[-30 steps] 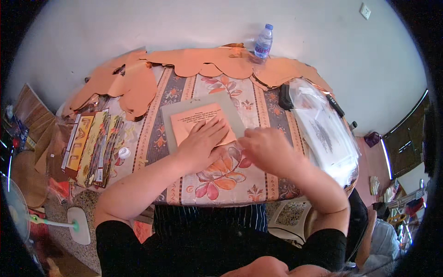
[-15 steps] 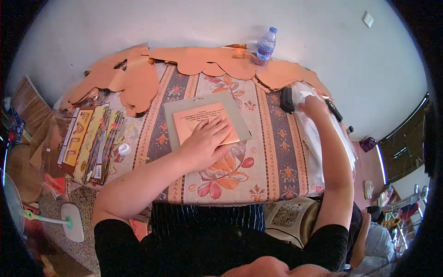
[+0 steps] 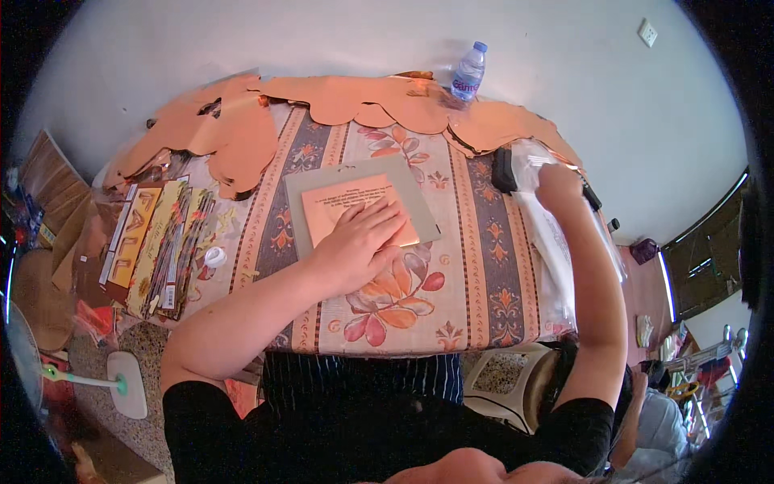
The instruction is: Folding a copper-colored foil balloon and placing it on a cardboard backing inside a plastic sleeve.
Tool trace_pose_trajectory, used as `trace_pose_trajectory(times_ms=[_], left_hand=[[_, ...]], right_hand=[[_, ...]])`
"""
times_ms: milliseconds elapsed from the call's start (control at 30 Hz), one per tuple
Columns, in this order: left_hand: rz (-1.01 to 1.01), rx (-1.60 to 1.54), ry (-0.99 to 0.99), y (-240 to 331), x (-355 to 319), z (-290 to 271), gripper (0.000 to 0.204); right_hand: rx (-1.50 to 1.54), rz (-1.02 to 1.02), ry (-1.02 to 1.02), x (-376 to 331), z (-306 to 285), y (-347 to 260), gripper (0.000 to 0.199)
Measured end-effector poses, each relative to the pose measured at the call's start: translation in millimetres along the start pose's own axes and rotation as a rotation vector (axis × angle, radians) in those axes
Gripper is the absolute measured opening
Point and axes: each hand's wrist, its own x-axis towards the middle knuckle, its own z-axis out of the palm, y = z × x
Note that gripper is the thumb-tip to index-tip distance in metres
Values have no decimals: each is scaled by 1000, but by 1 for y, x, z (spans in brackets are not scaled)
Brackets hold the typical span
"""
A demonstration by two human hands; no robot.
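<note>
My left hand (image 3: 360, 248) lies flat, fingers outstretched, on a square copper-coloured packet (image 3: 326, 208) with dark print. Under that packet is a larger grey card (image 3: 395, 171), set at a slight angle on the table. Over at the right edge, my right hand (image 3: 560, 189) is closed at a pile of clear plastic bags (image 3: 551, 250); it seems to pinch the top bag, though its fingertips are partly hidden. Just left of that hand sits a black block-like object (image 3: 502, 171). Beyond it lies a black rod-shaped thing (image 3: 591, 196).
Copper-coloured scalloped sheets (image 3: 339, 101) line the table's far edge by the wall. A water bottle (image 3: 470, 73) stands on them. Printed yellow and brown cards (image 3: 153, 250) are stacked at the left, beside a small white cap (image 3: 214, 256). A patterned cloth (image 3: 387, 319) covers the table.
My right hand has drawn slightly to the right over the plastic bags, its fingers more curled. My left hand stays on the packet. The view has shifted a little.
</note>
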Motion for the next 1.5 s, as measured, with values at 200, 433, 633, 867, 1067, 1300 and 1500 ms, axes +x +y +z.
trace_pose_trajectory(times_ms=[200, 433, 633, 867, 1067, 1300, 1500], left_hand=[[-35, -26, 19, 0, -3, 0, 48], [-66, -66, 12, 2, 1, 0, 42], [-75, -90, 8, 3, 0, -2, 40], [-74, -78, 28, 4, 0, -2, 41], [-54, -54, 0, 5, 0, -5, 41], [-39, -62, 14, 4, -3, -4, 46], [-11, 4, -6, 0, -3, -1, 51]], right_hand=[[289, -276, 4, -73, -74, -16, 19], [555, -687, -97, -128, -83, -68, 31], [602, -690, -97, -124, -75, -83, 26], [358, -630, -58, -116, -69, -109, 25], [371, -582, 12, -103, -56, -135, 29], [699, -567, -96, -96, -67, -122, 29], [869, -571, -103, -90, -51, -113, 24]])
